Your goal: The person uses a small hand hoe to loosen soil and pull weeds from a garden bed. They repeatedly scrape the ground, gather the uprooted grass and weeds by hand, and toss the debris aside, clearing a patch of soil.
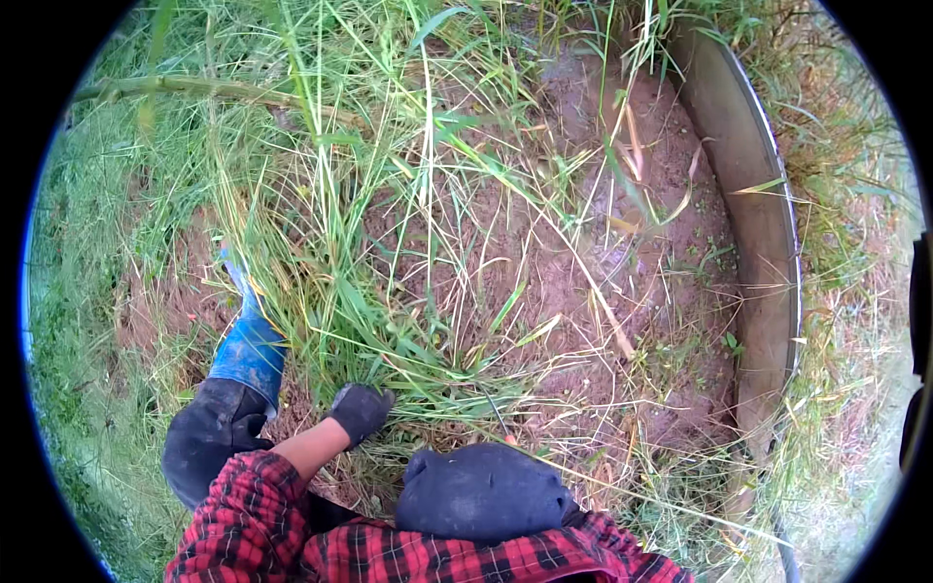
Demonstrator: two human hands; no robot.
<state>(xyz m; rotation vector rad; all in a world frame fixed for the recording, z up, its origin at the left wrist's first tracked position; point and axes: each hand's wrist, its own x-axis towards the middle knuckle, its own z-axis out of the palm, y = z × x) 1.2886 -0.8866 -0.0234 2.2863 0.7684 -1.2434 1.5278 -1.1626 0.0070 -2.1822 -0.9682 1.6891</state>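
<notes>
My left hand [362, 413], in a dark glove, is low in the grass [403, 364], its fingers curled in against the stems at the near edge of a leaning clump. My right hand does not show; the red and black checked sleeve on that side runs down behind my dark-trousered knee [481, 494]. Just beyond that knee a thin, dark, slightly curved piece [494, 410] with an orange end sticks out among the stems. It looks like part of a tool, but most of it is hidden.
A curved metal-like edging wall [753, 214] bounds the right side. Damp brown soil [583, 321] lies before it, strewn with cut or fallen blades. My blue boot [250, 355] stands at left. A thick stalk [209, 87] crosses the upper left. Taller grass grows around.
</notes>
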